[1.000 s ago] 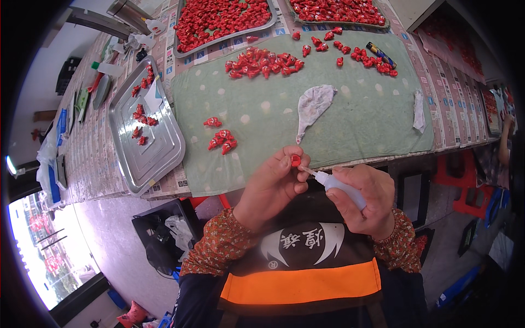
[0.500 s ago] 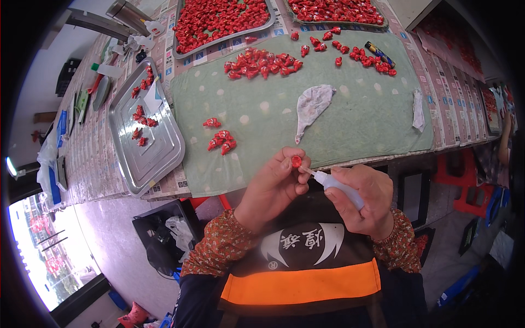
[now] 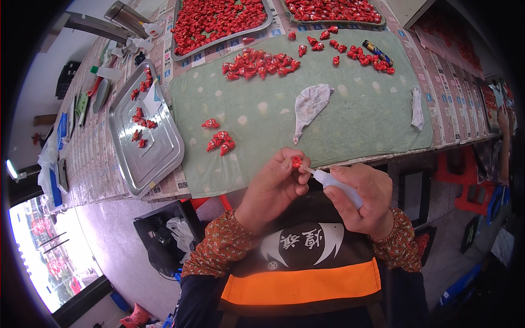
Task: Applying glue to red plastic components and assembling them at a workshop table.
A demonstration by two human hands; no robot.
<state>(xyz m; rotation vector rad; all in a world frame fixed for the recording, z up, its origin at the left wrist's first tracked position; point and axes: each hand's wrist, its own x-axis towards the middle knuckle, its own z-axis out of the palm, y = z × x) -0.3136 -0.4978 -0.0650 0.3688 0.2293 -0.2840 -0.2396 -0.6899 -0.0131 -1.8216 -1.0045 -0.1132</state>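
Observation:
Between the fingertips of my left hand [image 3: 276,183] is a small red piece [image 3: 296,162], its round open side turned up. My right hand [image 3: 363,197] grips a white squeeze bottle [image 3: 342,186] with a thin nozzle. The nozzle tip [image 3: 306,169] points left and reaches the fingers of my left hand, close beside the red piece; whether it touches cannot be made out. Both hands are just off the table's near edge. On the green cloth [image 3: 240,164] lie a small group of red pieces [image 3: 220,142], a larger heap [image 3: 260,64] and a crumpled whitish cloth [image 3: 313,104].
A metal tray [image 3: 158,164] with several red pieces stands at the left. Two filled trays, one silver-rimmed [image 3: 219,48] and one green-rimmed [image 3: 333,23], sit at the back. A dark marker-like tube [image 3: 377,52] lies at the right back. Another person's arm [image 3: 504,131] shows at far right.
My hands hold nearly the same pose, with the bottle's nozzle still by the red piece. The view has shifted very slightly; the things on the table stay in place.

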